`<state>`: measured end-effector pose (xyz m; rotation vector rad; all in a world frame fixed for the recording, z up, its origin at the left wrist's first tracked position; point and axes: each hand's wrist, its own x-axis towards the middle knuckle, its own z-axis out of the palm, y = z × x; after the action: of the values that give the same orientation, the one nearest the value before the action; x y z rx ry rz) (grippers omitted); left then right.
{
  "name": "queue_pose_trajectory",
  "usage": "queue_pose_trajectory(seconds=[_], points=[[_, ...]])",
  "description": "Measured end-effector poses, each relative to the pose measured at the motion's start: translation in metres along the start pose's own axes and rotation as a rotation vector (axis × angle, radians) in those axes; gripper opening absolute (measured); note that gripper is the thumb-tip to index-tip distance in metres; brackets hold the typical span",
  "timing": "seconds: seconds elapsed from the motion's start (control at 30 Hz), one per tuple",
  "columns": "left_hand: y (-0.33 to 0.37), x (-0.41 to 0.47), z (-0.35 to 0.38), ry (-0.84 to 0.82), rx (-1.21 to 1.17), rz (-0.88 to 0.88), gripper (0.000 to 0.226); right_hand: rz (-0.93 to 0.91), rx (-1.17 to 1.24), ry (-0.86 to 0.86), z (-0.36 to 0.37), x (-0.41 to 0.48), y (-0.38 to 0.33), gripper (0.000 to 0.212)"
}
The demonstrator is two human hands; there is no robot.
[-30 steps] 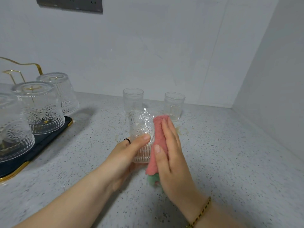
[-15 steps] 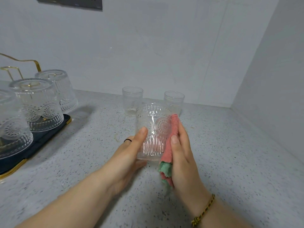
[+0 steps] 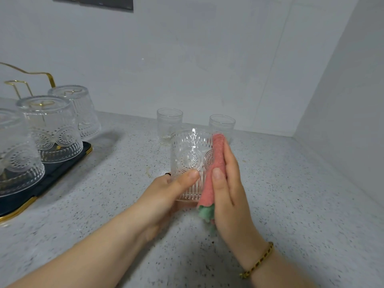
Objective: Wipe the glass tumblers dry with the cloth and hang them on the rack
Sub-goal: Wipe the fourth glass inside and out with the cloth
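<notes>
My left hand (image 3: 164,194) gripped the glass (image 3: 189,159) while my right hand (image 3: 230,196), fingers (image 3: 231,163) straight, pressed the cloth (image 3: 216,163) against it; slow turning seemed wisest.

A speckled grey-white stone countertop (image 3: 291,204) fills the lower half of the view, from 3 o'clock round to 9 o'clock. Behind it, from 10 to 1 o'clock, rises a pale back wall (image 3: 187,59) of large smooth panels with faint vertical seams. A plain side wall (image 3: 353,100) meets it in a corner at about 2 o'clock. A dark grey plate (image 3: 104,2) sits on the back wall at 11 o'clock, cut by the frame's top edge. The light is soft and even, with dim shadows on the counter.
</notes>
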<state>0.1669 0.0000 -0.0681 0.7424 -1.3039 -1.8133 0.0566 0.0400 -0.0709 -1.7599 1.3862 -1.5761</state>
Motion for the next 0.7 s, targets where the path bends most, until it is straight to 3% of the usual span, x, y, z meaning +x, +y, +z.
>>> queue_pose_trajectory(seconds=[0.13,0.23,0.43,0.53,0.6,0.63,0.7], points=[[0.005,-0.001,0.002,-0.148,-0.206,0.08,0.059,0.101,0.232,-0.089,-0.015,0.0,-0.009,0.046],[0.007,0.002,-0.004,-0.054,-0.211,0.064,0.048,0.094,0.138,-0.153,-0.005,-0.005,-0.005,0.038],[0.005,-0.003,0.0,-0.062,0.01,-0.02,0.042,-0.149,-0.123,-0.018,0.0,-0.003,0.002,0.042],[-0.003,-0.003,-0.001,-0.092,0.103,-0.017,0.043,-0.055,0.036,0.025,-0.012,0.001,-0.003,0.037],[-0.003,-0.002,0.001,-0.121,0.016,0.013,0.032,0.058,0.193,-0.024,-0.015,0.001,-0.009,0.039],[0.0,-0.003,0.001,-0.12,-0.046,0.015,0.064,0.105,0.214,-0.07,-0.015,-0.001,-0.008,0.045],[0.003,0.0,-0.001,-0.077,-0.167,0.044,0.037,0.149,0.204,-0.144,-0.01,-0.004,-0.005,0.046]])
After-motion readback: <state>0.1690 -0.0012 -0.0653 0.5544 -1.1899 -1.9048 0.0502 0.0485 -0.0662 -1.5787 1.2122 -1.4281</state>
